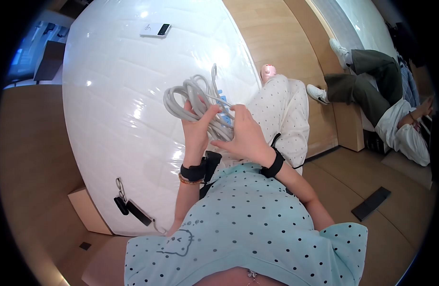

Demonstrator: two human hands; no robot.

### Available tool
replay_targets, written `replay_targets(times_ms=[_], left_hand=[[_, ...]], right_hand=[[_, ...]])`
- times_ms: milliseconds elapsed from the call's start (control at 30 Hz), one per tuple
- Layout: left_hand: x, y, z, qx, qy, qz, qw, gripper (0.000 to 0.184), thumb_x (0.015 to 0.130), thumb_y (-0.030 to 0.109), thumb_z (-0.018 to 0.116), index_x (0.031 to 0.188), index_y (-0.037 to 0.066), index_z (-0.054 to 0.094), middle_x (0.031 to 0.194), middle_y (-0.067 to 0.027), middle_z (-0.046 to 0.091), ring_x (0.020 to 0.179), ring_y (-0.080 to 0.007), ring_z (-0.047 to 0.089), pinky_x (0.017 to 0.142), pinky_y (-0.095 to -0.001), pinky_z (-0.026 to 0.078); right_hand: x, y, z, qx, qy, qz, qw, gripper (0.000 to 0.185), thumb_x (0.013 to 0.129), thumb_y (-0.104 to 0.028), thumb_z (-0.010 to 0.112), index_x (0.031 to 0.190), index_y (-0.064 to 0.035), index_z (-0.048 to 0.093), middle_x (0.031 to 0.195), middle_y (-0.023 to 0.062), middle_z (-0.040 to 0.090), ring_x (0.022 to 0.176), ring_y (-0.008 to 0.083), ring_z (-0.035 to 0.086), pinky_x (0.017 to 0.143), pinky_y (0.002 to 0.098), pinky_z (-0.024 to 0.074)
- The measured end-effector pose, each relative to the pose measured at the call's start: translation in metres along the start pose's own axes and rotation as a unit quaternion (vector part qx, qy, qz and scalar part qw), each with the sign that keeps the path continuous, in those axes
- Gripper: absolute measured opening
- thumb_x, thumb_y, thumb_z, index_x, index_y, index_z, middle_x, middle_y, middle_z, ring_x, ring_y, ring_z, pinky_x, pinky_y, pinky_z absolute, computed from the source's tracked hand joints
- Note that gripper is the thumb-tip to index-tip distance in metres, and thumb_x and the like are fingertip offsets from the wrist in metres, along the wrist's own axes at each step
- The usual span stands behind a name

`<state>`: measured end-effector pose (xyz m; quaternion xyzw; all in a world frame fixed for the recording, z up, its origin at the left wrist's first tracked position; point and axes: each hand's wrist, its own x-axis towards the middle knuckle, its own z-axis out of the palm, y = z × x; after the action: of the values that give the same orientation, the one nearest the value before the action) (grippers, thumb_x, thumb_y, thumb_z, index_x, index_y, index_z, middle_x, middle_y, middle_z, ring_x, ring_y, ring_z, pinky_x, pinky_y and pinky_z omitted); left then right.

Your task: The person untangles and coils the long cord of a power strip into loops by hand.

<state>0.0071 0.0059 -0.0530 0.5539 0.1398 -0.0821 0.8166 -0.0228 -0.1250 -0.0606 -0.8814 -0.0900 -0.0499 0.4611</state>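
A looped grey cable [181, 97] is held up in front of my body, over the white mattress. My left hand [196, 128] is closed around the bundle, its thumb lying across the loops. From the other side, my right hand [248, 133] grips the cable's right end, fingertips on the strands and thumb underneath. Behind the strands, partly hidden, shows a blue-and-white piece [222, 97] that resembles a power strip. One loop of cable stands up above the rest. Both wrists wear black bands.
The plastic-covered mattress [119, 95] bears a white box [155, 30] at the far side, and a black item with a cord [139, 213] near its lower left edge. A pink bottle-like object [268, 72] stands past my knee. Another person [376, 86] sits at right.
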Motion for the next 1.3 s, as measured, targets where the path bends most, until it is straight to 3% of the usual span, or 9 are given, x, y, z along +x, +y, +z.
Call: replay_targets(times_ms=[167,300,400,500,600,733,933,1133,1300], left_hand=[[-0.008,0.013,0.009,-0.005,-0.076,-0.029,0.997,0.051,0.074,0.005,0.071,0.117,-0.001,0.044,0.108,-0.0107,0.056,0.1,-0.0192,0.057,0.084,-0.0295,0.045],[-0.001,0.014,-0.007,0.171,-0.232,0.108,0.951,0.09,0.072,0.01,0.073,0.141,0.001,0.017,0.141,-0.0151,0.029,0.132,-0.0235,0.027,0.107,-0.0372,0.021],[0.014,0.0,-0.043,0.301,-0.017,0.113,0.947,0.067,0.081,0.029,0.066,0.134,0.001,0.035,0.133,-0.0134,0.042,0.123,-0.0223,0.041,0.1,-0.0352,0.035],[0.023,-0.015,-0.072,0.427,0.059,-0.031,0.902,0.064,0.081,0.035,0.065,0.126,-0.005,0.042,0.125,-0.0205,0.046,0.116,-0.0257,0.047,0.096,-0.0368,0.038],[0.035,-0.051,-0.07,0.35,0.03,-0.061,0.934,0.067,0.08,0.041,0.065,0.122,-0.008,0.045,0.12,-0.024,0.049,0.109,-0.0291,0.051,0.091,-0.0369,0.041],[0.053,-0.094,-0.061,0.446,0.046,0.028,0.894,0.066,0.076,0.039,0.068,0.118,-0.008,0.048,0.119,-0.0254,0.048,0.112,-0.0302,0.046,0.091,-0.0368,0.041],[0.039,-0.065,-0.055,0.223,-0.053,-0.035,0.973,0.058,0.067,0.009,0.056,0.124,0.001,0.05,0.139,-0.0161,0.034,0.128,-0.0241,0.035,0.102,-0.0366,0.03],[0.013,-0.045,-0.056,0.163,-0.055,0.041,0.984,0.088,0.057,0.004,0.051,0.141,0.008,0.026,0.15,-0.0078,0.014,0.139,-0.0247,0.009,0.111,-0.0414,0.013],[-0.009,0.001,-0.044,0.22,-0.08,0.211,0.949,0.105,0.059,0.024,0.063,0.145,0.008,0.004,0.15,-0.0117,0.006,0.139,-0.0281,0.006,0.111,-0.0449,0.013]], right_hand=[[-0.001,0.006,0.014,0.219,-0.1,0.061,0.969,0.044,0.065,-0.018,0.073,0.099,0.0025,0.055,0.072,0.012,0.059,0.066,0.0277,0.06,0.063,0.0351,0.0484],[-0.001,0.02,-0.001,0.319,-0.117,0.173,0.925,0.022,0.07,-0.012,0.068,0.084,0.0017,0.058,0.066,0.0079,0.059,0.062,0.0166,0.059,0.06,0.0295,0.047],[0.0,0.035,-0.031,0.39,-0.108,0.221,0.888,0.014,0.071,-0.008,0.064,0.078,0.0007,0.056,0.063,0.0057,0.057,0.059,0.0131,0.057,0.058,0.0271,0.0454],[0.0,0.042,-0.048,0.427,-0.098,0.225,0.871,0.012,0.071,-0.006,0.063,0.075,-0.0003,0.054,0.062,0.0057,0.056,0.058,0.0126,0.056,0.057,0.0254,0.0437],[0.0,0.037,-0.052,0.492,-0.134,0.211,0.834,0.016,0.069,-0.008,0.063,0.073,-0.0028,0.049,0.061,0.0055,0.052,0.056,0.0135,0.053,0.056,0.0247,0.0402],[-0.003,0.023,-0.052,0.606,-0.208,0.177,0.747,0.023,0.068,-0.01,0.063,0.073,-0.0063,0.041,0.058,0.0046,0.045,0.054,0.0153,0.046,0.055,0.0257,0.0358],[-0.006,0.019,-0.062,0.629,-0.231,0.175,0.721,0.026,0.067,-0.011,0.065,0.073,-0.0068,0.04,0.057,0.0041,0.043,0.053,0.0152,0.045,0.055,0.0261,0.0356],[-0.008,0.029,-0.059,0.625,-0.23,0.176,0.725,0.022,0.067,-0.009,0.064,0.076,-0.0039,0.044,0.063,0.0068,0.05,0.057,0.0146,0.051,0.054,0.0253,0.0397],[-0.006,0.027,-0.056,0.622,-0.224,0.167,0.731,0.021,0.067,-0.008,0.063,0.077,-0.0038,0.045,0.063,0.0069,0.051,0.057,0.0145,0.051,0.054,0.0252,0.0401]])
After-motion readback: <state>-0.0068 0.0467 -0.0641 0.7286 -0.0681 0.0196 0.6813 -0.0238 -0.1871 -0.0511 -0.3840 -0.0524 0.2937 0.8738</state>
